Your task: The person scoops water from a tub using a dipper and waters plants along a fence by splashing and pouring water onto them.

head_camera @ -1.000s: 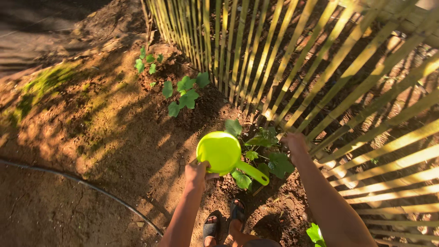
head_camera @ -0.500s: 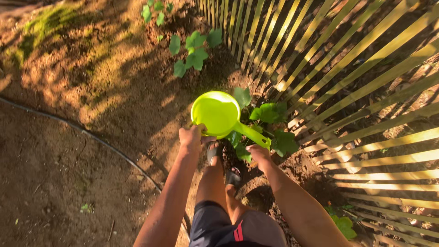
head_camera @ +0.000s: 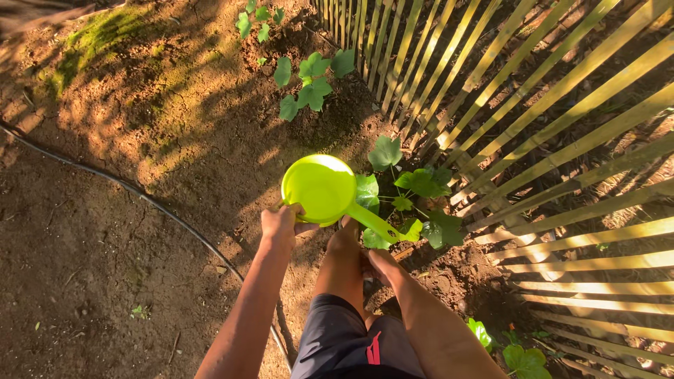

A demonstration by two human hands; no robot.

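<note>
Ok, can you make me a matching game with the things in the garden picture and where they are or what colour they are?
Things:
1. scoop
2. left hand
3. hose
4. fence

Descriptions:
A. thin dark line curving over the bare soil
B. pale slanted slats on the right side
C. bright lime green, with a long handle
D. gripping the rim of the round bowl

Pairs: 1-C, 2-D, 3-A, 4-B
</note>
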